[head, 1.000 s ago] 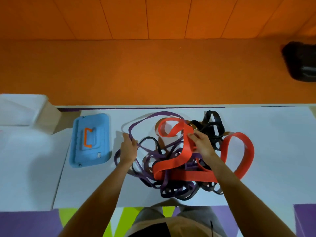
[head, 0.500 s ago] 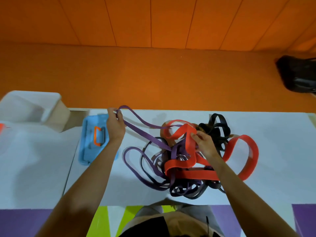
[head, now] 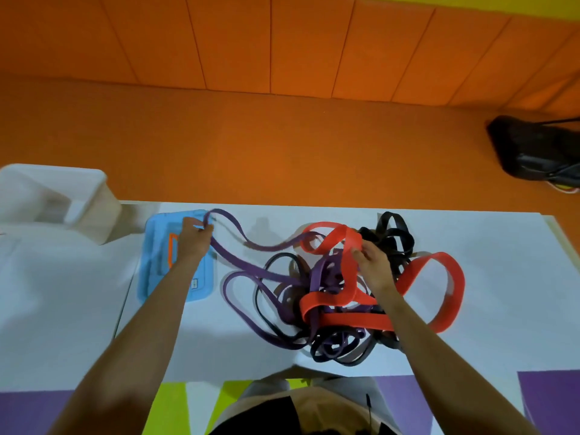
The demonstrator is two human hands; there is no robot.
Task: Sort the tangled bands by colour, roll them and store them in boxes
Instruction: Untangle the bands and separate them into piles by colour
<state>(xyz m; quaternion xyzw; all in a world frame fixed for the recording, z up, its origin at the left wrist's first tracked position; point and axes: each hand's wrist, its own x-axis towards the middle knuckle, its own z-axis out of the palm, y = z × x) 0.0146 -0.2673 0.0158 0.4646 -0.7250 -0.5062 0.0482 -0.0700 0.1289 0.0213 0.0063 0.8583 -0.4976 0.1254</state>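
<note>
A white table (head: 502, 293) is seen from above, with purple and lime floor mats (head: 549, 397) showing along its near edge. On the table, near the middle, a tangle of bands is heaped. The right hand (head: 373, 268) is laid over the top of the heap, and a fold of the wide red band (head: 326, 301) is pinched between its thumb and fingertips. More of the red band is looped out to the right of this grip and folded beneath it. Black bands (head: 367, 233) are knotted just beyond the right hand, and thin dark loops are spread nearer than it. Farther off and to the left, the left hand (head: 193, 238) is raised, with the end loop of a purple band (head: 241, 262) gripped in its curled fingers. From that grip, two purple strands are drawn rightward into the heap. A blue box (head: 153, 246) with an orange handle (head: 171, 255) is lying under the left hand. A white container (head: 94, 208) is placed farther left. Beyond the table, an orange floor (head: 282, 152), a black bag (head: 533, 149) and an orange panelled wall (head: 282, 42) are seen.
</note>
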